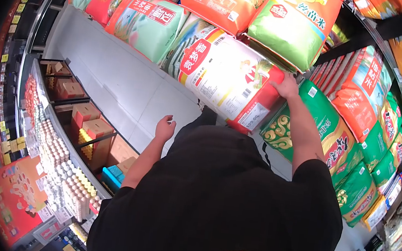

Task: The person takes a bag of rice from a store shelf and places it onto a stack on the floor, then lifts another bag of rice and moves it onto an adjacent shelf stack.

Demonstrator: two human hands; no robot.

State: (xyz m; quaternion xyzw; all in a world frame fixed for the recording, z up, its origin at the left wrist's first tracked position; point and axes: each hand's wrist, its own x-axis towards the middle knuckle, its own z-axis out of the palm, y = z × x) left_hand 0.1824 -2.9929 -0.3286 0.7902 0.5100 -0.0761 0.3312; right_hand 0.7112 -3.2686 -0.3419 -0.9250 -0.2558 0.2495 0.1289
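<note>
My right hand is at the red right end of a large white and red rice bag, its fingers resting on the bag's upper corner beside a green and orange bag. Whether the fingers grip the bag is hard to see. Over the grey floor, away from the bags, hangs my left hand, with its fingers loosely bent and apart and nothing in it. A price label shows on the lower right of the white and red bag.
More rice bags lie at the upper left, including a pale green one. Green bags are stacked on the right. Along the left runs a shelf of eggs, with cardboard boxes behind it. Grey floor lies between.
</note>
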